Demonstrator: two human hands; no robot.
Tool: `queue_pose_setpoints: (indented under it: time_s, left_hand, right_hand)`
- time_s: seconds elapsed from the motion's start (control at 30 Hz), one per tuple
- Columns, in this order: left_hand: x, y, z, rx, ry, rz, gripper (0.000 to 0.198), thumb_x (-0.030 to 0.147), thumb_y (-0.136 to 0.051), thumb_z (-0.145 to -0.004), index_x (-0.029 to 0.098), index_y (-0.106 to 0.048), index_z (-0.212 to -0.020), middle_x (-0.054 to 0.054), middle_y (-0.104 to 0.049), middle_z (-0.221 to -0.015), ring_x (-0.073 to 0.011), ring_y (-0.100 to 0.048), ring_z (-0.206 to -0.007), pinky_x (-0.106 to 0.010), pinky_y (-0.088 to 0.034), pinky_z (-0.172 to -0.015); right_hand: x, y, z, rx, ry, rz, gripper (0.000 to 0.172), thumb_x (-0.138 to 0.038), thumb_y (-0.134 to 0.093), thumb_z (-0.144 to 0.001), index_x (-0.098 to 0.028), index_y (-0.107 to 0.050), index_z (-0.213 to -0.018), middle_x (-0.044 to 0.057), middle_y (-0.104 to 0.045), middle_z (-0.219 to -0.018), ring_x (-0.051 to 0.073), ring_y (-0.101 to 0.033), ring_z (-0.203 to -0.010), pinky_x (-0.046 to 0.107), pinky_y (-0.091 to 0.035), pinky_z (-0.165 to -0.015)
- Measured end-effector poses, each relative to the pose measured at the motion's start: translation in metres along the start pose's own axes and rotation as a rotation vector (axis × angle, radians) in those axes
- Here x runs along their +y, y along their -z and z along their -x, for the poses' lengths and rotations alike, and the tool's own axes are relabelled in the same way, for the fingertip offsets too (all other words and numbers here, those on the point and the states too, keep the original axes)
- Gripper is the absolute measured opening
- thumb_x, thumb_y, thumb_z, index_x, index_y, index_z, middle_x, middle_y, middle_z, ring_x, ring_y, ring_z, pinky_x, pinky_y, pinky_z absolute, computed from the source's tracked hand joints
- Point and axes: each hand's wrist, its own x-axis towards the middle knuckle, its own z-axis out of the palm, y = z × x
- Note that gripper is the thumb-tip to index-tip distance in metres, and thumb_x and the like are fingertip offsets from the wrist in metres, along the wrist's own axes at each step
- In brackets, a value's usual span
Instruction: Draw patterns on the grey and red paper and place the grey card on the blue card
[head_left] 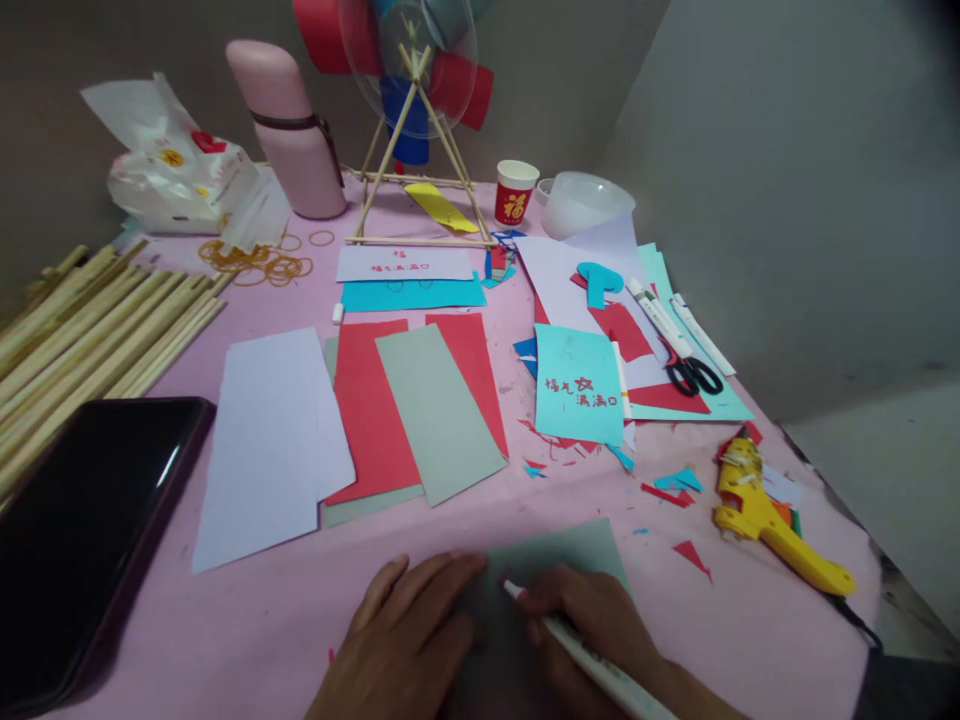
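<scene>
While the left hand (420, 625) lies loose on the gray paper (581, 542), the right hand (589, 612) holds a pen (592, 661).

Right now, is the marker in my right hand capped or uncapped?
Uncapped: the marker shows its bare tip beyond your right hand, over the gray sheet.

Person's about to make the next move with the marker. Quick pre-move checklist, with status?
1. Marker held in the right hand: ok.
2. Left hand on the grey sheet: ok, fingers spread over its left side.
3. Marker tip touching the sheet: cannot tell, it is too dark and blurred there.
4. Glue gun off the sheet: ok, lies apart at the right.
5. Glue gun switched off: cannot tell.
6. Tabletop free of offcuts: not ok, a red scrap lies right of the sheet.
</scene>
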Motion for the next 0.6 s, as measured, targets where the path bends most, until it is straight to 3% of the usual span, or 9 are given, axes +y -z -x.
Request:
queue_pose_setpoints:
  time_s: [0.17, 0.33, 0.5, 0.6]
  left_hand:
    - [0.000, 0.000, 0.000, -0.029, 0.023, 0.023, 0.047, 0.006, -0.043, -0.049, 0.028, -0.059, -0.087, 0.005, -0.056, -0.129, -0.0181, -0.046, -0.120, -0.040, -0.028, -0.103]
    - [0.001, 0.002, -0.001, -0.008, 0.033, 0.048, 0.041, 0.007, -0.044, -0.053, 0.028, -0.060, -0.085, 0.005, -0.057, -0.128, -0.0180, -0.048, -0.118, -0.039, -0.028, -0.103]
    - [0.000, 0.001, 0.000, 0.011, 0.024, 0.053, 0.045, 0.004, -0.042, -0.054, 0.029, -0.059, -0.088, 0.006, -0.057, -0.128, -0.0172, -0.047, -0.119, -0.039, -0.029, -0.102]
    - [-0.001, 0.000, 0.001, 0.035, 0.026, 0.067, 0.049, 0.002, -0.041, -0.052, 0.030, -0.059, -0.088, 0.008, -0.057, -0.128, -0.0150, -0.046, -0.119, -0.037, -0.026, -0.104]
  right_hand:
    - [-0.005, -0.008, -0.005, 0.078, 0.043, 0.046, 0.011, -0.015, -0.040, -0.077, -0.022, -0.048, -0.076, -0.006, -0.058, -0.049, 0.009, -0.052, -0.037, 0.018, -0.033, -0.039]
    - [-0.009, -0.016, -0.006, 0.226, -0.020, 0.090, 0.012, -0.015, -0.037, -0.074, -0.023, -0.045, -0.070, -0.006, -0.052, -0.042, 0.010, -0.047, -0.032, 0.020, -0.030, -0.037]
    - [-0.006, -0.004, -0.003, 0.026, -0.024, 0.048, 0.012, -0.011, -0.041, -0.075, -0.021, -0.048, -0.076, -0.006, -0.058, -0.049, 0.008, -0.048, -0.034, 0.018, -0.032, -0.036]
    - [-0.003, 0.002, -0.001, 0.008, -0.045, 0.027, 0.013, -0.010, -0.042, -0.075, -0.020, -0.049, -0.079, -0.006, -0.058, -0.050, 0.007, -0.048, -0.035, 0.017, -0.034, -0.037]
